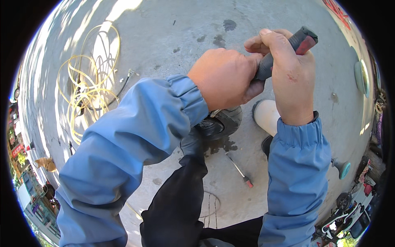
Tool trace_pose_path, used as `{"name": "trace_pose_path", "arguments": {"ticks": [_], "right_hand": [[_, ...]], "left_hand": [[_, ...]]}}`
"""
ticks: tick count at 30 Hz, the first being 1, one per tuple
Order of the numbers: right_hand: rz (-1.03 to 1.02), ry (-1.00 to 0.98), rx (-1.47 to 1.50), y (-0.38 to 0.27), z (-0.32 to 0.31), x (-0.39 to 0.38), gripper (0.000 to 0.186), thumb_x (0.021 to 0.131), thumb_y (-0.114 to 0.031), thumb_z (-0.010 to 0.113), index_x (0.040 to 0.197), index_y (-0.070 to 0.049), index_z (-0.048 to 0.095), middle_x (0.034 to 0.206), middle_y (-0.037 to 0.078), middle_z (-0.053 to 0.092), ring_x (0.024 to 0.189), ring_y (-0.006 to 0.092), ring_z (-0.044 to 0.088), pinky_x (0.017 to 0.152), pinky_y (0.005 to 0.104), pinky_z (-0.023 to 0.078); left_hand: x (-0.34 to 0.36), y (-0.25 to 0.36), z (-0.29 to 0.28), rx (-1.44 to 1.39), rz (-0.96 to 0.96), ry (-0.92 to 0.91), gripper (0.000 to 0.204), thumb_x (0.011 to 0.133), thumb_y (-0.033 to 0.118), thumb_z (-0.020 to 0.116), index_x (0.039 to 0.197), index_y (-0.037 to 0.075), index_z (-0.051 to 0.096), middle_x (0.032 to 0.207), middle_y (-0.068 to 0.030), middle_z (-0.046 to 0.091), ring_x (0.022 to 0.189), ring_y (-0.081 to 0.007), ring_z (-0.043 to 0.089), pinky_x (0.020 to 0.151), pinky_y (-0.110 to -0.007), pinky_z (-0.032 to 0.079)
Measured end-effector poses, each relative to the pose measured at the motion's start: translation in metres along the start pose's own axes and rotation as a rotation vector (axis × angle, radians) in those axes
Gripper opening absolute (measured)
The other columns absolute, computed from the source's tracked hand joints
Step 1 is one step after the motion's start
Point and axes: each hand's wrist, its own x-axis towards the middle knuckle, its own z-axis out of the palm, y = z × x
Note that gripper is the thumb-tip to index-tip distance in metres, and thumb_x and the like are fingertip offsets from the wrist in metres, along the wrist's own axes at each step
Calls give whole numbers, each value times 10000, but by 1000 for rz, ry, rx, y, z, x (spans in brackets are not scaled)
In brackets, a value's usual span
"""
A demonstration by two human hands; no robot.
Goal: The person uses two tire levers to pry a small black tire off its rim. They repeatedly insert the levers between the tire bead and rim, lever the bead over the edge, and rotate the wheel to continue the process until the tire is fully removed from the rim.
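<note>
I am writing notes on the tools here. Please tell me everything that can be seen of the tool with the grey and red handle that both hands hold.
The tool with a dark grey and red handle looks like rubber-coated plastic, red near its butt end, which points up and right. The right hand wraps the upper handle, thumb on top; the left hand closes around the lower part. Its shaft and tip are hidden behind the hands, above a small black rubber wheel on the grey concrete floor.

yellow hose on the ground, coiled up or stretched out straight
Coiled, loosely. The yellow hose lies in several overlapping loops on the concrete floor, left of the hands, not pulled straight.
</note>
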Motion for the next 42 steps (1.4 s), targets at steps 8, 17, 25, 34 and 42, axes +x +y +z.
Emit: {"name": "trace_pose_path", "arguments": {"ticks": [8, 17, 25, 34, 42], "right_hand": [[193, 296, -71, -14, -58, -199, 340, 1008, -283, 709, 1067, 49, 668, 934, 128, 688, 764, 155, 672, 697, 283, 528], [484, 276, -307, 102, -124, -208, 531, 974, -438, 788, 1178, 34, 653, 980, 110, 698, 865, 168, 642, 785, 320, 517], [505, 93, 25, 105, -150, -211, 668, 1038, -613, 586, 1140, 47, 599, 801, 52, 572, 668, 122, 549, 610, 270, 460], [800, -593, -149, -17, -136, -198, 863, 1037, -732, 422, 1271, 87, 562, 822, 59, 572, 622, 103, 503, 524, 259, 402], [911, -697, -96, -30, -85, -180, 658, 1106, -599, 380, 1101, 21, 599, 738, 42, 557, 578, 94, 490, 534, 260, 400]], "left_hand": [[1, -12, 13, -173, 41, -53, 168, 851, 90, 700, 1001, 99, 626, 715, -117, 624, 624, -376, 595, 610, -408, 501], [-10, -26, 10, -137, -52, -171, 344, 978, 329, 652, 827, 21, 680, 594, -137, 550, 535, -337, 558, 572, -422, 493], [-15, -48, 28, -247, -25, -215, 335, 947, 347, 658, 869, 22, 681, 659, -164, 573, 575, -351, 554, 604, -431, 503], [-14, -45, 18, -167, -100, -285, 419, 880, 481, 696, 980, 83, 779, 770, -184, 721, 687, -398, 689, 683, -479, 571], [-12, -44, 18, -158, -96, -327, 636, 879, 660, 707, 953, 30, 756, 751, -199, 720, 688, -420, 700, 661, -504, 588]]}}
